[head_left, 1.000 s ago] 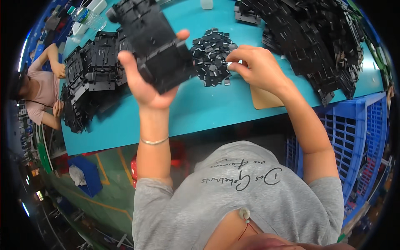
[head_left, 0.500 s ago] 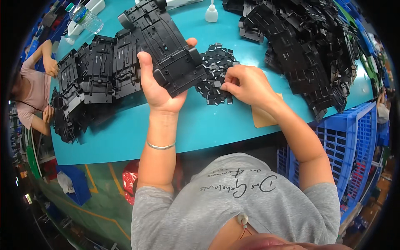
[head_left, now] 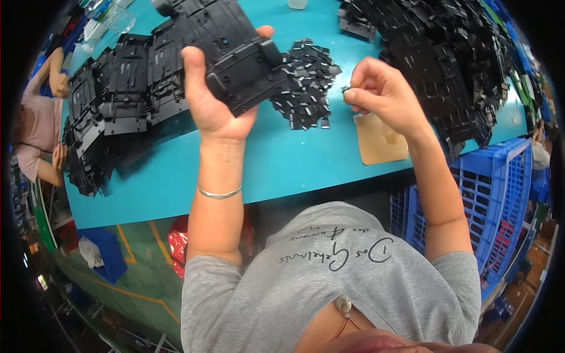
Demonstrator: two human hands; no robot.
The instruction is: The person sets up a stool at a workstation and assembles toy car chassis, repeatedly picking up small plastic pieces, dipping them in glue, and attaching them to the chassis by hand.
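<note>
My left hand (head_left: 216, 112) is closed around the lower end of a black moulded plastic chassis (head_left: 220, 38), with the thumb on its left edge and fingertips showing at its right. The chassis is tilted above the table, with round bulges along its sides. A small flat black piece (head_left: 345, 89) is pinched between the thumb and index finger of my right hand (head_left: 385, 97). Just left of that hand lies a loose pile of similar small black pieces (head_left: 306, 82). Below it is a tan square pad (head_left: 379, 144) with a shiny patch on top.
Several more black chassis (head_left: 126, 82) lean in a row at the left of the turquoise table (head_left: 282, 167). A big heap of black chassis (head_left: 435, 70) fills the right. Blue crates (head_left: 491, 194) stand by the right edge. A co-worker (head_left: 38, 129) sits beyond the left end; a clear bottle (head_left: 109, 15) is nearby.
My right hand has drawn away from the pile to the right, over the tan pad's upper edge, with a small black piece in its pinch. My left hand still holds the chassis.
</note>
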